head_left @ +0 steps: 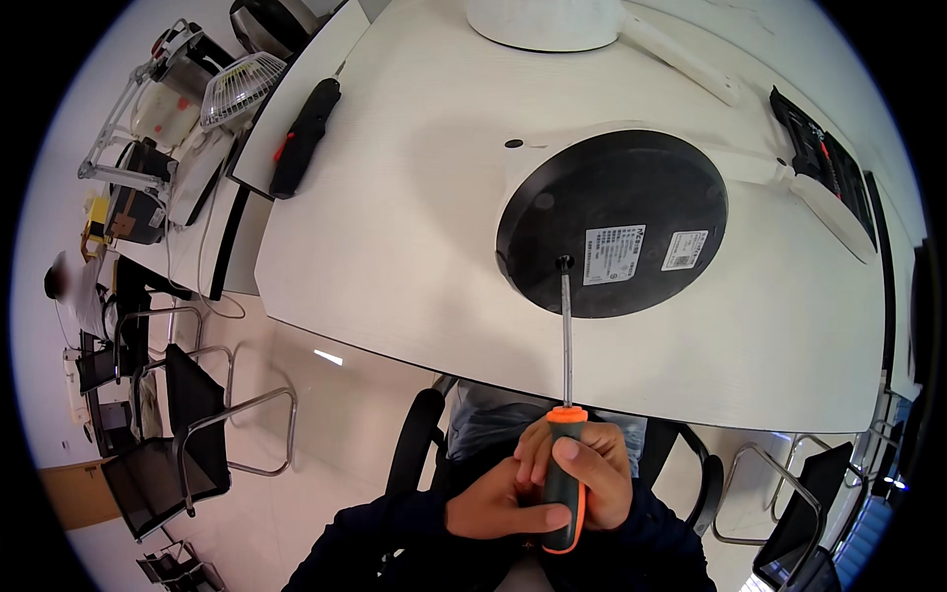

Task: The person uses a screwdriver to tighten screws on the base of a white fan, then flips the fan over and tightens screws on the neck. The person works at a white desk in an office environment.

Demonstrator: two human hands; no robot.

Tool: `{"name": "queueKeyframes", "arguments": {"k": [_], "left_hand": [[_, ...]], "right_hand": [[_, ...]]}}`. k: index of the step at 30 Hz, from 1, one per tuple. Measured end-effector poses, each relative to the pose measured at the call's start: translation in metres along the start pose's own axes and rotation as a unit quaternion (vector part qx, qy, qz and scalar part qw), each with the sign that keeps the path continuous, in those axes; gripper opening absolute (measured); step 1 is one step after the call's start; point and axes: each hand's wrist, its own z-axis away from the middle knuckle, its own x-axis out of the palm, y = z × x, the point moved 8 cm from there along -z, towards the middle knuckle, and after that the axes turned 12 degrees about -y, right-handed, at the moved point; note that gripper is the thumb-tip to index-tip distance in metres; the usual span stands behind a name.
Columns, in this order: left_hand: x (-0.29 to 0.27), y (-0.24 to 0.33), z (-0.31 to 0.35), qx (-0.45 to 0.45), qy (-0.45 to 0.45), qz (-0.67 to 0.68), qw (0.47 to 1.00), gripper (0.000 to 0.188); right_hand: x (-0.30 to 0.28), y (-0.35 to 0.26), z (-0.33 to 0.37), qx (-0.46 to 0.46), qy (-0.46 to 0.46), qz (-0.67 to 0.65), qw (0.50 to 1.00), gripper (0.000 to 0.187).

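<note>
My left hand [490,500] and my right hand [607,481] are both closed around the grey and orange handle of a long screwdriver [567,345]. The left thumb presses along the lower part of the handle, while the right thumb lies near its orange collar. The steel shaft points away from me, and its tip meets a small dark hole near the close edge of a round black base [617,178]. Two pale printed labels sit on the upward face of that base. Whether a screw is in the hole cannot be seen.
A black power screwdriver [306,138] lies at the table's left. Beyond the base are a large white rounded part [543,25] and a white strip [683,59]. An opened black tool case [824,163] sits at right. Mesh chairs [197,414] stand left; a person [94,296] is farther off.
</note>
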Motion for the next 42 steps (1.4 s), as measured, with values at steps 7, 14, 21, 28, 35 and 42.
{"name": "queueKeyframes", "arguments": {"k": [7, 14, 21, 28, 35, 42], "left_hand": [[0.013, -0.005, -0.005, 0.059, -0.183, 0.187, 0.963, 0.040], [-0.019, 0.016, -0.001, -0.098, -0.301, -0.326, 0.891, 0.024], [-0.023, 0.204, -0.001, 0.323, 0.223, -0.632, 0.668, 0.023], [-0.029, 0.213, -0.071, 0.331, 0.226, -0.570, 0.717, 0.028], [-0.002, 0.203, -0.065, 0.348, 0.216, -0.657, 0.633, 0.023], [0.005, 0.200, -0.061, 0.370, 0.226, -0.637, 0.638, 0.023]], "right_hand": [[0.007, 0.001, -0.006, -0.002, -0.054, 0.024, 0.998, 0.028], [0.005, 0.012, -0.001, -0.002, -0.083, -0.038, 0.996, 0.032], [0.004, 0.004, 0.019, 0.076, -0.020, -0.407, 0.910, 0.033], [0.008, 0.002, 0.022, 0.065, 0.033, -0.365, 0.928, 0.039], [0.017, -0.012, 0.042, 0.084, 0.145, -0.279, 0.946, 0.037], [0.020, -0.021, 0.046, 0.106, 0.197, -0.129, 0.966, 0.037]]}}
